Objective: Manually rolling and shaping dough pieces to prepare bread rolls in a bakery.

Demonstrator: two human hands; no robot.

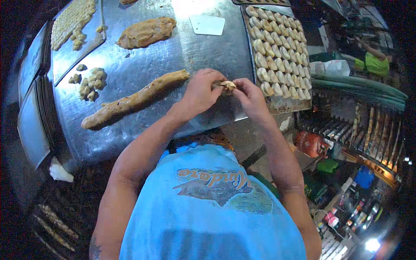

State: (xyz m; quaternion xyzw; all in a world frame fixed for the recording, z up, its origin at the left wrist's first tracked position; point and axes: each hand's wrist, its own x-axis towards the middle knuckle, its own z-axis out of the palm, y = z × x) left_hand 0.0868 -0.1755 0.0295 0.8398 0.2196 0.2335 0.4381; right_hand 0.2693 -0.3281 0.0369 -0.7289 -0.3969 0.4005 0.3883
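Between my two hands, above the right front part of the metal table (151, 56), is a small piece of dough (228, 87) with a pale wrapper-like layer. My left hand (204, 90) pinches its left side. On its other side, the fingertips of my right hand (251, 99) close on the same piece. A long brown dough roll (136, 99) lies slantwise on the table, its far end close to my left hand. Right of my right hand, a baking tray (286, 103) holds rows of pale folded pieces (279, 52).
Farther back lie a dough lump (147, 32) and a white scraper (207, 25). Small dough balls (92, 84) sit at left, near a tray of more balls (71, 26). Stacked trays (34, 99) stand beyond the left edge. A red gas cylinder (311, 144) is on the right.
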